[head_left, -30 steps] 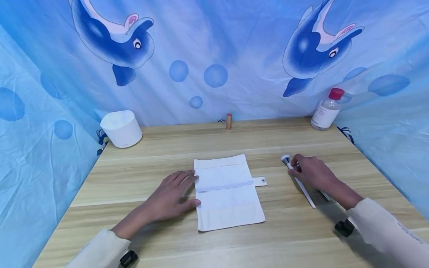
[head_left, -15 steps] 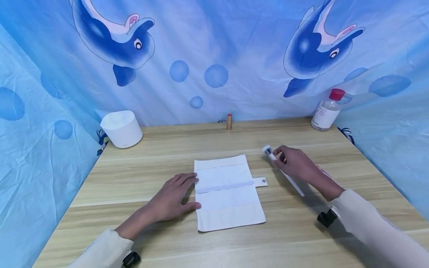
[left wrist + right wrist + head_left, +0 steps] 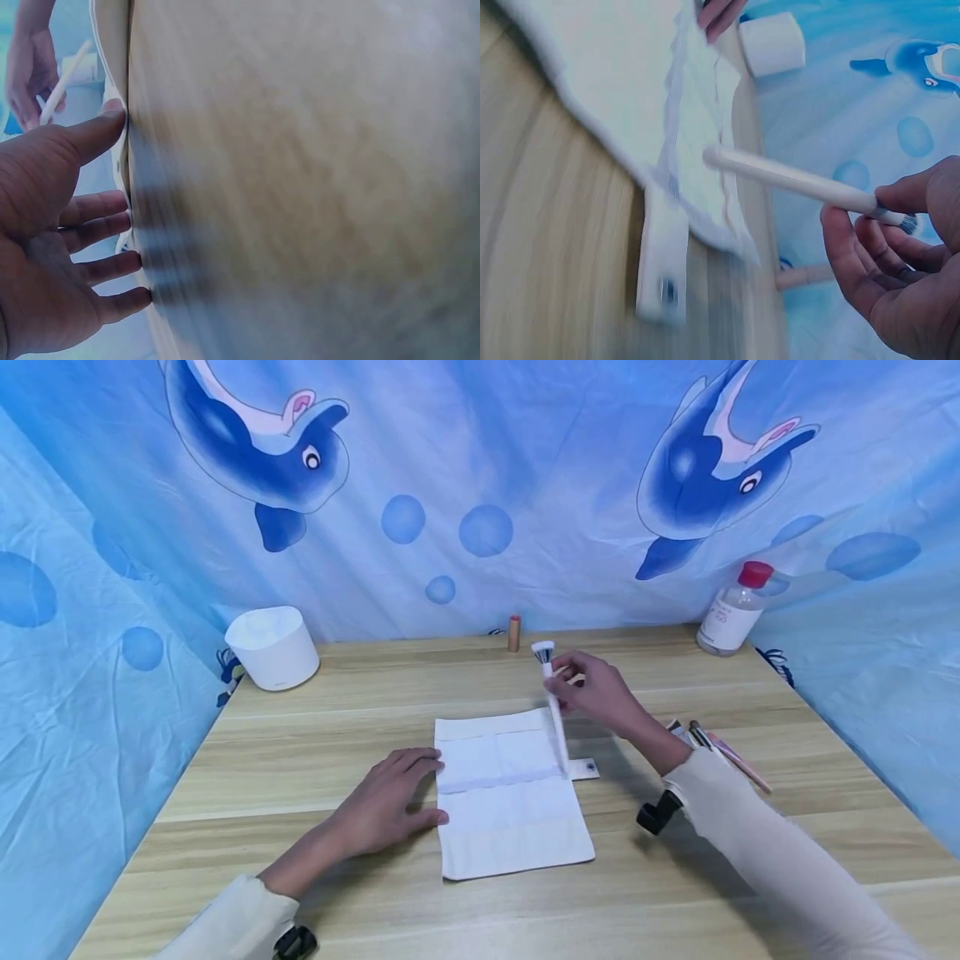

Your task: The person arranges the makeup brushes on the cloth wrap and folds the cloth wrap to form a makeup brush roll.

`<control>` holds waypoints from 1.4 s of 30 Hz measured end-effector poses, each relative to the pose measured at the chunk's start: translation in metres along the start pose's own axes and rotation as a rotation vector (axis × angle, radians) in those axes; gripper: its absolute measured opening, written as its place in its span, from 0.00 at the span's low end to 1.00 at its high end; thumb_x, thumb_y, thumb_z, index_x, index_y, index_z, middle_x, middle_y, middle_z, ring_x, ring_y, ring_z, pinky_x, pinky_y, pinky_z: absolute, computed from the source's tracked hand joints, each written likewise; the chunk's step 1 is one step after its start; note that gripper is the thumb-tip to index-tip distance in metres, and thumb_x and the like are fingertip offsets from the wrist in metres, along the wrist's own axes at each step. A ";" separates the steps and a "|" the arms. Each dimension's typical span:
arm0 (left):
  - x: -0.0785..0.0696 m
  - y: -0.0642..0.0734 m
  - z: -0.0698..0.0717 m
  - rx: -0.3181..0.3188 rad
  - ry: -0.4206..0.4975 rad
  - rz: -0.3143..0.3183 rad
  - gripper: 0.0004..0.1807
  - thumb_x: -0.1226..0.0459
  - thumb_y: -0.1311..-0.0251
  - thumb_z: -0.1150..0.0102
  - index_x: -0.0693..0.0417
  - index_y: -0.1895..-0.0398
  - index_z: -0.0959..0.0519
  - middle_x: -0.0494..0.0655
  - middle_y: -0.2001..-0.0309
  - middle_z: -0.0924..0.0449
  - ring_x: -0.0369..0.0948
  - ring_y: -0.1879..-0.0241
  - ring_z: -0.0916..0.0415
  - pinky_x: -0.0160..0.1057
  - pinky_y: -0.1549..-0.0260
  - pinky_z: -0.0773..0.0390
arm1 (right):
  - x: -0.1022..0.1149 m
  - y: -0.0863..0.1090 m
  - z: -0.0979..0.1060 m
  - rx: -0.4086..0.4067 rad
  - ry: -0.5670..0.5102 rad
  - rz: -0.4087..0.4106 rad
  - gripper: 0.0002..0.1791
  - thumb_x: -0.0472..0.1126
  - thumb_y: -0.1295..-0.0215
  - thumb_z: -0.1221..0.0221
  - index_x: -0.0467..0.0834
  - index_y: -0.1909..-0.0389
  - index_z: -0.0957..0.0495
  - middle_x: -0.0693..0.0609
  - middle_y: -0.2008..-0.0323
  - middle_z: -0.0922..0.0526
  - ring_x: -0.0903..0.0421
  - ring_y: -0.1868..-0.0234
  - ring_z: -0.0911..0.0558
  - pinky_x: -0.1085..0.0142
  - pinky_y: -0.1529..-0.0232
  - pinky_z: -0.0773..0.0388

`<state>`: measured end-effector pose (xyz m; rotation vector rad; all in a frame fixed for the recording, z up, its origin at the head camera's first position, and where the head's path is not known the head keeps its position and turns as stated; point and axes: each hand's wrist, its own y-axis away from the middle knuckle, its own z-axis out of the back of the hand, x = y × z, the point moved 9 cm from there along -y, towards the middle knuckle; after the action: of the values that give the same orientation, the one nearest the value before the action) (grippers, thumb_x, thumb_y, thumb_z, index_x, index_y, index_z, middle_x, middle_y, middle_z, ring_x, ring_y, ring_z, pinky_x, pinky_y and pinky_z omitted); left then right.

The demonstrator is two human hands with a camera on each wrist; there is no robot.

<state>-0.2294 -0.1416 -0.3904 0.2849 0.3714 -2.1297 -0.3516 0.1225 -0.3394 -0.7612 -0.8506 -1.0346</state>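
Note:
A white-handled makeup brush point(image 3: 557, 718) is pinched by my right hand point(image 3: 596, 693) near its bristle end. It tilts with the bristles up and the handle tip down over the right edge of a white cloth brush pouch point(image 3: 510, 827). In the right wrist view the brush handle point(image 3: 795, 184) points at the pouch, thumb and forefinger near its ferrule. The pouch lies unfolded, its snap strap point(image 3: 584, 768) sticking out to the right. My left hand point(image 3: 382, 806) rests at the pouch's left edge, thumb and fingertips touching it; in the left wrist view its fingers point(image 3: 97, 268) are spread and fairly straight.
Several more brushes point(image 3: 738, 762) lie on the wooden table point(image 3: 360, 918) beside the right forearm. A white round container point(image 3: 273, 652) stands back left, a small copper-coloured cylinder point(image 3: 513, 633) back middle, a red-capped bottle point(image 3: 731, 614) back right. A blue dolphin curtain point(image 3: 570, 502) surrounds the table.
My right hand has lifted the brush and carried it left to the pouch, turning it more upright. The other brushes now show beside the forearm. My left hand has stayed nearly still.

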 end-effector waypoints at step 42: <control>0.002 -0.004 0.001 0.003 0.021 0.017 0.32 0.48 0.42 0.29 0.57 0.41 0.25 0.50 0.33 0.31 0.50 0.33 0.36 0.55 0.36 0.33 | 0.013 -0.010 -0.156 0.357 0.324 0.076 0.26 0.52 0.37 0.32 0.40 0.49 0.29 0.53 0.63 0.22 0.60 0.64 0.25 0.66 0.61 0.26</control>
<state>-0.2333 -0.1414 -0.3892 0.3110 0.3765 -2.1120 -0.3216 -0.0196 -0.3995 -0.3102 -0.6935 -0.8768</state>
